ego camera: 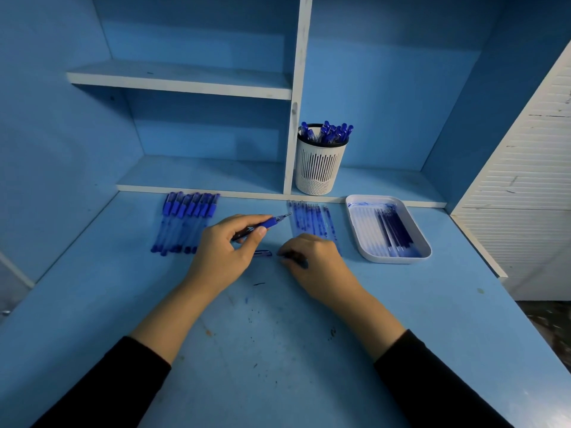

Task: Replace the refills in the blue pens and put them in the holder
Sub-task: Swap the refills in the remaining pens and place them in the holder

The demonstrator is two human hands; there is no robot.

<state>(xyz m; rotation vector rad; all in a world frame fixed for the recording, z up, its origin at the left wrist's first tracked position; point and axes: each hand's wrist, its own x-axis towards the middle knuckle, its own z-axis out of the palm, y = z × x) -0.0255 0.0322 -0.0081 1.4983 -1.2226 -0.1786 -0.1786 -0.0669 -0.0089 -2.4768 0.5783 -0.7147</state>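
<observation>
The left hand (222,242) grips a blue pen (265,223) mid-tabletop (278,350), its tip bare, probably waiting for the cap (262,253) lying just beside. The right hand (312,257) curls its fingers onto something dark; whether they pinch it cannot be told. The holder (319,168) stands behind the back edge.

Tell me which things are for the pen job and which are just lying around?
For the job:
- uncapped pen, held in the left hand
- loose cap
- row of pens
- row of refills
- tray with dark refills
- holder with pens

Just lying about:
- upper shelf
- white slatted panel
- ink marks
</observation>
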